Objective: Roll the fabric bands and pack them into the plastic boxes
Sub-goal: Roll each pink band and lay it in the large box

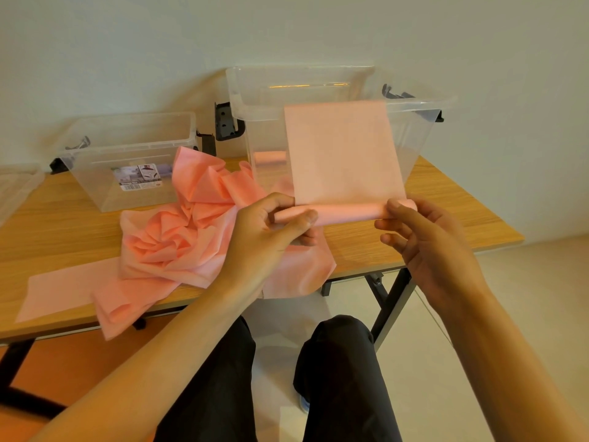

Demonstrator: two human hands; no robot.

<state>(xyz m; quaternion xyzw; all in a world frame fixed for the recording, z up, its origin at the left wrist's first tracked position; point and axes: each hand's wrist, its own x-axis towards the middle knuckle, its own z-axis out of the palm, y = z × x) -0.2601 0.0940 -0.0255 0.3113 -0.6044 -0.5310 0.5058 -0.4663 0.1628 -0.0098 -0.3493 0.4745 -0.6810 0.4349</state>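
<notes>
While both hands work in the air just above the near edge of the wooden table point(452, 218), a pink fabric band point(344, 151) is stretched between them, partly rolled. Its rolled part forms a tight horizontal tube at the bottom, and the unrolled part rises from it as a flat upright sheet in front of the large plastic box point(424, 105).

The left hand point(271, 228) pinches the left end of the tube, thumb on the near side and fingers curled behind it. The right hand point(420, 240) grips the right end, with its thumb pressed on top and its bent fingers below.

The large plastic box is clear and open, with dark latches at its sides. A rolled band point(271, 156) lies inside it near the left wall, seen through the plastic.

Left of this box stands a small plastic box point(95, 173), also clear and open, with a printed label point(140, 177) on its front. Between the two boxes and reaching to the table's near edge lies a heap of pink bands point(172, 240), crumpled and loosely tangled. One flat strip point(63, 288) extends from it to the left, and another end hangs over the edge below the left hand.

At the far left edge sits what may be a clear lid point(16, 183), though only part of it shows. The person's knees point(344, 362), in dark trousers, sit below the table edge.
</notes>
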